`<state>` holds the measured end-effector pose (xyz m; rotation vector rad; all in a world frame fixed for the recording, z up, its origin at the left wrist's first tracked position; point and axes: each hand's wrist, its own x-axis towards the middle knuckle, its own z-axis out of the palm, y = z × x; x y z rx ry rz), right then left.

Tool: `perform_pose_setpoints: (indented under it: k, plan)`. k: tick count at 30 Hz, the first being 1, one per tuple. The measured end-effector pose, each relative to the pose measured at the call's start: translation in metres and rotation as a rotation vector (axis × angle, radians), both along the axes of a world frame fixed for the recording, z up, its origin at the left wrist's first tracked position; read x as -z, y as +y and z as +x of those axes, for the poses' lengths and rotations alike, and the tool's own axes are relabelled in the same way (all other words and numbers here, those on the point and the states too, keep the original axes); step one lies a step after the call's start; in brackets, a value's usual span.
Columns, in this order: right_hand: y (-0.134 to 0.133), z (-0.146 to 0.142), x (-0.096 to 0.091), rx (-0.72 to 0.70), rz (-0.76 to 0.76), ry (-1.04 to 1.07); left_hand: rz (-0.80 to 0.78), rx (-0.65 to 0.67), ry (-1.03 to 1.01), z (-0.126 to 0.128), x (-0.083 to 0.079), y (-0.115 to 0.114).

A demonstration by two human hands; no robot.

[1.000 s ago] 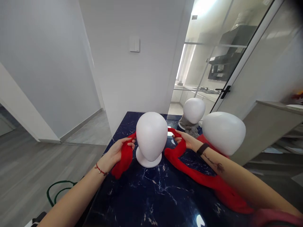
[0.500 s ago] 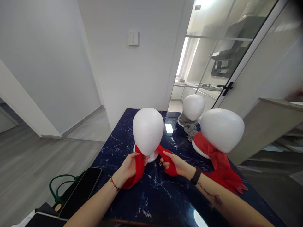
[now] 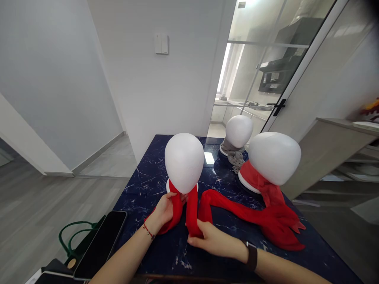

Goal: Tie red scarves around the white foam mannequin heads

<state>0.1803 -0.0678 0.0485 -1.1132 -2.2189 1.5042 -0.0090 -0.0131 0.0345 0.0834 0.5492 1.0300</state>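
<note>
A white mannequin head stands on its round base in front of me, with a red scarf around its neck. The scarf's left part hangs beside my left hand, whose fingers are closed on it just under the chin. Lower and nearer to me, my right hand grips the right length of the scarf, pulled down from the neck. From there the rest of the red cloth loops up and spreads out to the right over the table.
On the dark blue marbled table, a second mannequin head with a red scarf is at right. Behind it stands a third head with a grey scarf. A black phone and green-handled bag lie at lower left.
My right hand has moved down and toward me, drawing the scarf's right length straight below the chin. My left hand stays near the neck. The view has shifted slightly.
</note>
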Motion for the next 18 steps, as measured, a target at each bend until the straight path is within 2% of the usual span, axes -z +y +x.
perform_pose_setpoints:
  k: [3, 6, 8, 10, 12, 15, 18]
  plan:
    - [-0.021, -0.014, 0.000, -0.206, 0.358, -0.200, -0.025, 0.030, 0.029, 0.000, -0.002, -0.003]
    - [-0.035, -0.030, 0.004, -0.563, 0.697, -0.273, 0.002, 0.065, 0.057, -0.002, -0.002, -0.006]
    - [-0.039, -0.039, 0.006, -0.749, 0.848, -0.303, 0.023, 0.125, 0.079, -0.004, 0.002, -0.007]
    - [-0.040, -0.047, 0.007, -0.824, 0.925, -0.309, 0.020, 0.179, 0.117, -0.005, 0.007, -0.008]
    - [-0.039, -0.055, 0.005, -0.828, 0.957, -0.295, -0.012, 0.159, 0.178, -0.004, 0.010, -0.008]
    - [-0.038, -0.069, 0.002, -0.888, 0.938, -0.305, -0.067, 0.076, 0.260, 0.000, 0.008, -0.009]
    - [-0.037, -0.083, 0.002, -0.984, 0.880, -0.285, -0.069, 0.049, 0.267, 0.003, 0.003, -0.011]
